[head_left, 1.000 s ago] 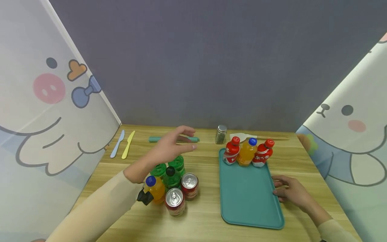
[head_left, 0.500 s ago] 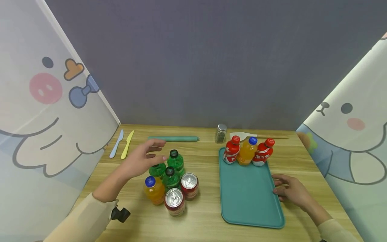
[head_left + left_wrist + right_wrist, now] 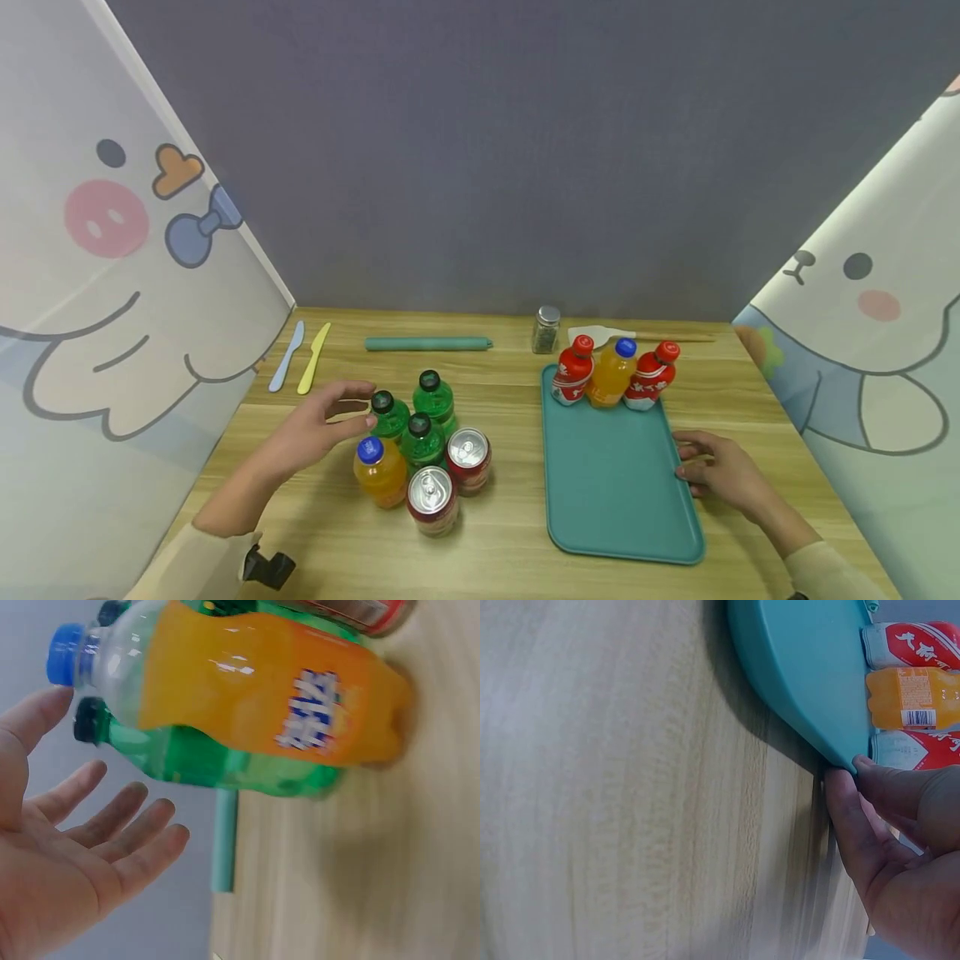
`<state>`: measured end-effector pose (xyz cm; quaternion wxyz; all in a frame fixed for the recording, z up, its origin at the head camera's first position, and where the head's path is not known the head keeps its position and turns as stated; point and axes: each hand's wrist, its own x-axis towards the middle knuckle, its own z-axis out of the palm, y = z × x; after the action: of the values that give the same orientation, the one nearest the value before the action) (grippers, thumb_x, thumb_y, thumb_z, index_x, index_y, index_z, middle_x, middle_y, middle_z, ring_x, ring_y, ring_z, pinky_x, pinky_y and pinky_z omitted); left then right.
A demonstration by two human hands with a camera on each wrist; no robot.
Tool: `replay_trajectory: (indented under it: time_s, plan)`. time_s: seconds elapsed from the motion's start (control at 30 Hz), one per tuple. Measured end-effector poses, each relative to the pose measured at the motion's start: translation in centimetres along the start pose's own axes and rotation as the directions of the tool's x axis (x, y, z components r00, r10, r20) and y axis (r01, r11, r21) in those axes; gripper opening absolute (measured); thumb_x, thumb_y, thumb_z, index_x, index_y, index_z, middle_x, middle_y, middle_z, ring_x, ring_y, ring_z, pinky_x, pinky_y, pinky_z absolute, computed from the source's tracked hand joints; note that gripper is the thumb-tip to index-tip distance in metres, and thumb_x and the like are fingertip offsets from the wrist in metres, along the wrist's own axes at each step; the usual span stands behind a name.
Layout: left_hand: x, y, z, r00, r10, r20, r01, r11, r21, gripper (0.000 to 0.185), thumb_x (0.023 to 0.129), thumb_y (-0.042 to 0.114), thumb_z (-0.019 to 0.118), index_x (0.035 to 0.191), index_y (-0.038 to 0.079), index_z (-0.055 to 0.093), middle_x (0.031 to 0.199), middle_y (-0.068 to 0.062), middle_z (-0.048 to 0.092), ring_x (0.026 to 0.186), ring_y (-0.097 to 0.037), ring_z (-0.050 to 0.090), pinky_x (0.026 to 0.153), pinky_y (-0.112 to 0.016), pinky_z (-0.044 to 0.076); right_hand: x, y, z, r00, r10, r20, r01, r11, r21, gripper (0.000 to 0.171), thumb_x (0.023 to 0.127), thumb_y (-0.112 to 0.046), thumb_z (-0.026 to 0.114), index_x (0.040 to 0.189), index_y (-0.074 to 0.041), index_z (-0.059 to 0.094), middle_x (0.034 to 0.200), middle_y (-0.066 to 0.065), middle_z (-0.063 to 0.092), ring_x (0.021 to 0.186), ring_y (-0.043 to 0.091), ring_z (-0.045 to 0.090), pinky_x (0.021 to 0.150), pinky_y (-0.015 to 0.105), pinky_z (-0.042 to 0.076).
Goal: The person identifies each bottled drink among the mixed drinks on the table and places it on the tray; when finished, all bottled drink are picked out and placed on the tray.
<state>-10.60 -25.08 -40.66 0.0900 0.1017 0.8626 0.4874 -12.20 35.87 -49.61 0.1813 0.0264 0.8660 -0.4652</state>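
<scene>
My left hand (image 3: pixel 318 429) is beside a cluster of drinks, its fingers loosely spread at the cap of the leftmost green bottle (image 3: pixel 388 417). Two more green bottles (image 3: pixel 425 444) stand close by it. Nearest that hand in the left wrist view is an orange soda bottle (image 3: pixel 247 682) with a blue cap. Two red drink cans (image 3: pixel 432 504) are at the cluster's front right. My right hand (image 3: pixel 716 475) pinches the right rim of a teal tray (image 3: pixel 615 492) between thumb and fingers. Two red bottles (image 3: pixel 573 372) and an orange bottle (image 3: pixel 612 375) stand in a row at its far end.
Along the table's back lie a blue knife (image 3: pixel 287 357), a yellow knife (image 3: pixel 314 358) and a long teal stick-like object (image 3: pixel 427 343). A glass shaker (image 3: pixel 546 331) and a white-headed spatula (image 3: pixel 600 335) with a wooden handle are behind the tray. A grey wall closes the back.
My left hand has drawn back leftward and lowered from above the far side of the cluster to the leftmost green bottle. The right hand keeps its place at the tray.
</scene>
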Motion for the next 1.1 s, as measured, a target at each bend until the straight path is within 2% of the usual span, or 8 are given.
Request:
replay_trajectory:
  time_s: [0.07, 0.17, 0.33, 0.47, 0.7, 0.87, 1.0, 1.1]
  plan:
    - [-0.7, -0.5, 0.0, 1.000, -0.017, -0.007, 0.017, 1.000, -0.005, 0.054, 0.099, 0.031, 0.071, 0.142, 0.004, 0.053, 0.144, -0.018, 0.056, 0.134, -0.049, 0.051, 0.101, -0.053, 0.054, 0.0, 0.1, 0.0, 1.000, -0.001, 0.000, 0.001, 1.000, -0.007, 0.063, 0.094, 0.002, 0.070, 0.149, 0.011, 0.040, 0.123, 0.028, 0.061, 0.094, 0.023, 0.068, 0.067, 0.036, 0.062]
    - [-1.7, -1.3, 0.0, 0.999, -0.033, -0.014, 0.033, 0.999, -0.014, 0.054, 0.100, 0.031, 0.068, 0.144, 0.003, 0.052, 0.144, -0.019, 0.056, 0.133, -0.047, 0.053, 0.098, -0.041, 0.056, 0.1, 0.1, 0.0, 1.000, -0.003, 0.002, 0.004, 1.000, -0.008, 0.063, 0.094, 0.001, 0.070, 0.149, 0.011, 0.040, 0.124, 0.029, 0.061, 0.094, 0.024, 0.068, 0.068, 0.036, 0.062]
    - [-3.1, -2.1, 0.5, 1.000, -0.006, 0.004, 0.006, 0.995, -0.097, 0.050, 0.101, 0.022, 0.067, 0.144, 0.001, 0.050, 0.143, -0.023, 0.055, 0.131, -0.048, 0.054, 0.092, -0.025, 0.055, 0.0, -0.1, -0.1, 1.000, -0.003, 0.000, 0.003, 1.000, -0.004, 0.064, 0.093, 0.002, 0.070, 0.149, 0.011, 0.041, 0.123, 0.029, 0.060, 0.093, 0.022, 0.070, 0.067, 0.036, 0.062]
    - [-3.9, -2.5, 1.1, 1.000, 0.025, 0.018, -0.022, 0.988, -0.151, 0.048, 0.100, 0.017, 0.068, 0.142, 0.000, 0.051, 0.141, -0.025, 0.056, 0.129, -0.046, 0.056, 0.092, -0.023, 0.055, -0.2, -0.1, -0.1, 1.000, -0.003, 0.000, 0.003, 1.000, -0.001, 0.064, 0.093, 0.002, 0.070, 0.149, 0.011, 0.041, 0.123, 0.029, 0.058, 0.092, 0.022, 0.069, 0.067, 0.036, 0.062]
    - [-4.6, -3.4, 2.1, 0.999, 0.036, 0.034, -0.029, 0.984, -0.173, 0.045, 0.097, 0.016, 0.072, 0.138, 0.006, 0.055, 0.140, -0.016, 0.057, 0.124, -0.012, 0.060, 0.098, -0.023, 0.054, -0.2, 0.1, 0.1, 1.000, -0.002, -0.002, 0.002, 1.000, -0.001, 0.063, 0.094, 0.001, 0.070, 0.149, 0.010, 0.041, 0.125, 0.030, 0.058, 0.090, 0.021, 0.068, 0.067, 0.036, 0.063]
    - [-4.8, -3.8, 3.0, 0.998, 0.020, 0.060, -0.007, 0.977, -0.213, 0.051, 0.093, 0.014, 0.076, 0.139, 0.009, 0.054, 0.144, -0.016, 0.053, 0.124, -0.007, 0.059, 0.099, -0.024, 0.054, -0.3, 0.1, 0.1, 1.000, -0.005, -0.002, 0.005, 1.000, 0.006, 0.063, 0.094, 0.001, 0.070, 0.149, 0.010, 0.042, 0.124, 0.029, 0.059, 0.090, 0.022, 0.068, 0.067, 0.036, 0.063]
    - [-4.8, -3.9, 3.9, 1.000, 0.012, 0.011, -0.009, 0.978, -0.208, 0.058, 0.089, 0.012, 0.080, 0.140, 0.010, 0.054, 0.141, -0.014, 0.056, 0.120, -0.007, 0.060, 0.098, -0.027, 0.055, -0.3, -0.1, 0.2, 1.000, 0.000, -0.009, 0.000, 1.000, -0.003, 0.062, 0.093, 0.001, 0.071, 0.148, 0.009, 0.044, 0.124, 0.028, 0.060, 0.090, 0.022, 0.068, 0.067, 0.035, 0.063]
    - [-4.7, -3.9, 4.4, 0.999, 0.006, -0.042, -0.013, 0.987, -0.163, 0.060, 0.087, 0.015, 0.083, 0.139, 0.010, 0.055, 0.135, -0.009, 0.062, 0.117, -0.010, 0.062, 0.096, -0.027, 0.056, -0.2, -0.2, 0.1, 1.000, -0.008, -0.012, 0.008, 1.000, -0.015, 0.062, 0.092, 0.002, 0.072, 0.147, 0.010, 0.044, 0.123, 0.029, 0.061, 0.090, 0.022, 0.068, 0.066, 0.036, 0.063]
